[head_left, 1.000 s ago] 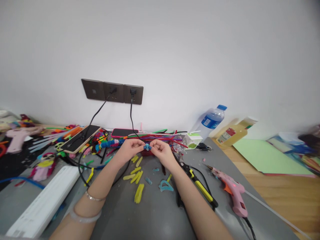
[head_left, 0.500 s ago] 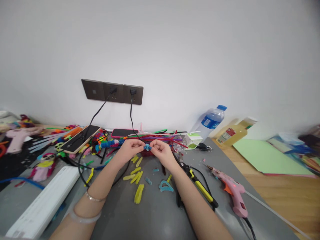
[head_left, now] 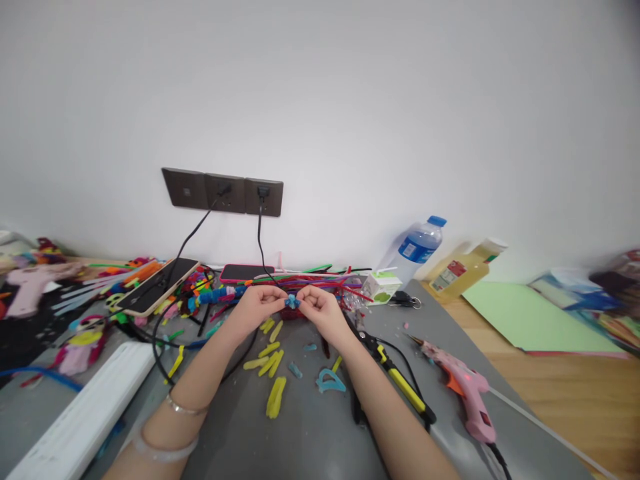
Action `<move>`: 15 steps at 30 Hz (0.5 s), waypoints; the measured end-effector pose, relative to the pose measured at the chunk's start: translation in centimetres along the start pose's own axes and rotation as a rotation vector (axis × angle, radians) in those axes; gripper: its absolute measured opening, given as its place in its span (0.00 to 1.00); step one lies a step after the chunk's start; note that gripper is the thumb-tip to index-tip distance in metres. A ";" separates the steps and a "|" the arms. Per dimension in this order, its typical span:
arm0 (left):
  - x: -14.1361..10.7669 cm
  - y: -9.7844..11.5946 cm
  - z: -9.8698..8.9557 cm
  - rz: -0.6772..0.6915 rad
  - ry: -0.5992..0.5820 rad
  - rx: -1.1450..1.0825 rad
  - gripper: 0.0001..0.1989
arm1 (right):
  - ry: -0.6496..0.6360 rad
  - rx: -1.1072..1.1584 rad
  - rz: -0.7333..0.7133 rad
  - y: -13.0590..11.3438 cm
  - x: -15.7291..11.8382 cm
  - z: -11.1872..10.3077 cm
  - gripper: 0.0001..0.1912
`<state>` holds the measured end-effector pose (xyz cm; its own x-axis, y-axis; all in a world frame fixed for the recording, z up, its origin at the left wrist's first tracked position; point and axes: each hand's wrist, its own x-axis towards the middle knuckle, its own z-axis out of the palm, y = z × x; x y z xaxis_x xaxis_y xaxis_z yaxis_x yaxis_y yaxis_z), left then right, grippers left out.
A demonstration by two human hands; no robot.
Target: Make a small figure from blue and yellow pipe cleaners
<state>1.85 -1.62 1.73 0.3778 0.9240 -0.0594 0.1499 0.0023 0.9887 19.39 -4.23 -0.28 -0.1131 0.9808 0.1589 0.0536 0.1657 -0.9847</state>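
Between my fingertips is a small blue pipe-cleaner piece [head_left: 293, 302], shaped somewhat like a bow. My left hand [head_left: 259, 308] pinches its left side, and my right hand [head_left: 323, 310] grips its right side, both raised over the desk. Just below them lie several short yellow fuzzy strips [head_left: 271, 360], with a thicker folded yellow piece [head_left: 275, 397] closer to me. A light blue loop [head_left: 331, 381] and small blue scraps [head_left: 295, 369] rest near my right forearm.
Yellow-and-black pliers [head_left: 406, 389] and a pink glue gun [head_left: 470, 387] lie at right. A bottle [head_left: 420, 247] and a small carton [head_left: 381, 287] stand near the wall. A white power strip [head_left: 90, 413], phone [head_left: 159, 287] and looping cables occupy the left. Pipe cleaners [head_left: 320, 277] are heaped behind my hands.
The view has shifted slightly, so most things sit a little lower in the picture. Both hands still pinch the blue piece, with scarcely any change in their hold.
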 end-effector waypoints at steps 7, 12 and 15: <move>0.1 -0.3 -0.1 0.010 0.000 0.026 0.18 | 0.004 -0.001 0.003 0.0 0.0 0.0 0.09; 0.3 -0.7 -0.1 0.022 -0.004 0.035 0.18 | 0.005 -0.004 0.012 -0.1 0.0 0.0 0.10; 0.4 -1.0 -0.2 0.029 -0.010 0.052 0.19 | 0.003 -0.002 0.014 -0.2 0.0 0.0 0.10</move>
<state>1.65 -1.18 0.76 0.3922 0.9193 -0.0321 0.1856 -0.0450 0.9816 19.35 -4.21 -0.11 -0.1097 0.9833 0.1452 0.0575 0.1521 -0.9867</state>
